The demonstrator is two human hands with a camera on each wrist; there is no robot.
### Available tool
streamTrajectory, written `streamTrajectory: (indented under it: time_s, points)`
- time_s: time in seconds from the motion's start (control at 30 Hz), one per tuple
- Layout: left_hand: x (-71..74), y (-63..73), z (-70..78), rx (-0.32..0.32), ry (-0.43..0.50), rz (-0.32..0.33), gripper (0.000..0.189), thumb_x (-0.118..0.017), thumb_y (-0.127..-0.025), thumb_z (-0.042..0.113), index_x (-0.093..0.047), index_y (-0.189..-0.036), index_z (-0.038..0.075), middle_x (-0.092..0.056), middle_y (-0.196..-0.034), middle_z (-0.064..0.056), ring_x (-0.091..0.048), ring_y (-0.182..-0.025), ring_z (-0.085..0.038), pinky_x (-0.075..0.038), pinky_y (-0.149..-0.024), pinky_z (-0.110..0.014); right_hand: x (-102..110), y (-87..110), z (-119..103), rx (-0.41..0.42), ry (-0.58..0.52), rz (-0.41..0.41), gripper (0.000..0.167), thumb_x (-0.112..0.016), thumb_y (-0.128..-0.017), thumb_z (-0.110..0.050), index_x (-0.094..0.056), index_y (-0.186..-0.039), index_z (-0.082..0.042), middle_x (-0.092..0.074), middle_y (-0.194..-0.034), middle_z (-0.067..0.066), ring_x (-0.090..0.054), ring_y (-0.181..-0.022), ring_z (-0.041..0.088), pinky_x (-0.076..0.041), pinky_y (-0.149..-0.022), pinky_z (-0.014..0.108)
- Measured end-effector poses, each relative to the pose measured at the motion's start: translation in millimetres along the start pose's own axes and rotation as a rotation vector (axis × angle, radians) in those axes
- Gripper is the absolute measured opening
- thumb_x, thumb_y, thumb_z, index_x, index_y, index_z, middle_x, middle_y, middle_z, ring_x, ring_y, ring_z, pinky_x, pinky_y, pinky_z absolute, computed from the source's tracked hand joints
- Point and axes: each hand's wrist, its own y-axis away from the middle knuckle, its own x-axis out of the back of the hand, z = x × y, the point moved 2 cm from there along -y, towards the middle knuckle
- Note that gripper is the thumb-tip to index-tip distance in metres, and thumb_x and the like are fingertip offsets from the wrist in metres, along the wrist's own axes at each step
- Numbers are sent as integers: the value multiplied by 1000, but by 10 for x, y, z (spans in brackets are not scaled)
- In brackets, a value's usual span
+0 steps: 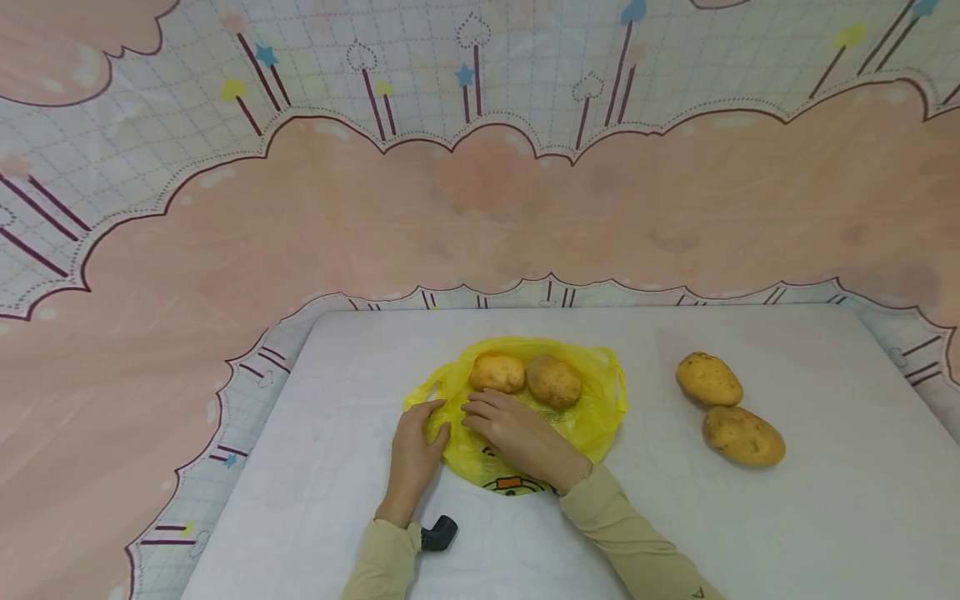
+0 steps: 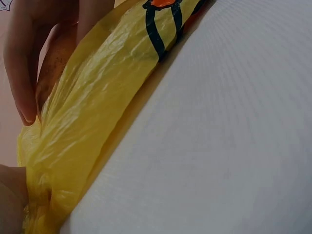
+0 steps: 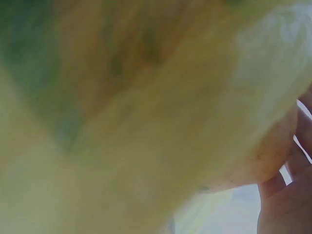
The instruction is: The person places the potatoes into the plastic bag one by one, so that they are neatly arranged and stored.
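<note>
A yellow plastic bag lies spread on the white table, with a printed pattern near its front edge. Two potatoes, the left one and the right one, rest within its far part. My left hand holds the bag's left edge; in the left wrist view the plastic puckers by the thumb. Over the bag's middle, my right hand has its fingers curled on another potato, mostly hidden in the head view. Blurred yellow plastic covers most of the right wrist view.
Two more potatoes, one farther and one nearer, lie touching on the right side of the white table. A black device sits at the left wrist. Patterned cloth hangs behind the table.
</note>
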Motion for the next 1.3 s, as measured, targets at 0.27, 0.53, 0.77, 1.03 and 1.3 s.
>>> streamTrajectory:
  time_s: [0.27,0.53,0.77,1.03,1.3]
  points:
    - [3,-2,18,0,-11,-1,35,-70,-91,9,-64,-125,4,-63,-126,-14,-55,-120,-33,-45,-104,-49,76,30,-11,-4,1,37,33,-70,-92,-12,-68,-125,-8,-63,-133,4,-53,-130,19,-37,-115,31]
    - [7,-6,15,1,-5,-3,35,-70,-91,10,-64,-125,5,-63,-127,-14,-55,-122,-32,-44,-106,-49,181,67,-6,-8,-59,84,31,-71,-92,-13,-68,-122,-8,-63,-131,6,-54,-128,21,-39,-114,31]
    - [-4,-14,-7,2,-11,-6,35,-70,-91,9,-64,-125,5,-63,-126,-14,-55,-122,-32,-44,-106,-48,246,135,28,-24,-76,97,33,-73,-91,-15,-67,-122,-9,-63,-131,5,-54,-129,21,-40,-113,31]
    - [-5,-8,-5,-8,-1,-3,36,-70,-91,10,-64,-125,5,-63,-127,-13,-54,-122,-32,-43,-107,-48,325,253,79,-49,-46,78,37,-76,-88,-15,-67,-123,-9,-62,-134,6,-55,-128,22,-43,-111,34]
    - [-5,-6,-6,-2,-4,-6,36,-70,-91,9,-64,-126,5,-63,-128,-14,-54,-123,-32,-43,-106,-49,383,332,105,-72,-30,65,38,-75,-88,-14,-66,-125,-8,-61,-136,6,-55,-128,22,-42,-111,35]
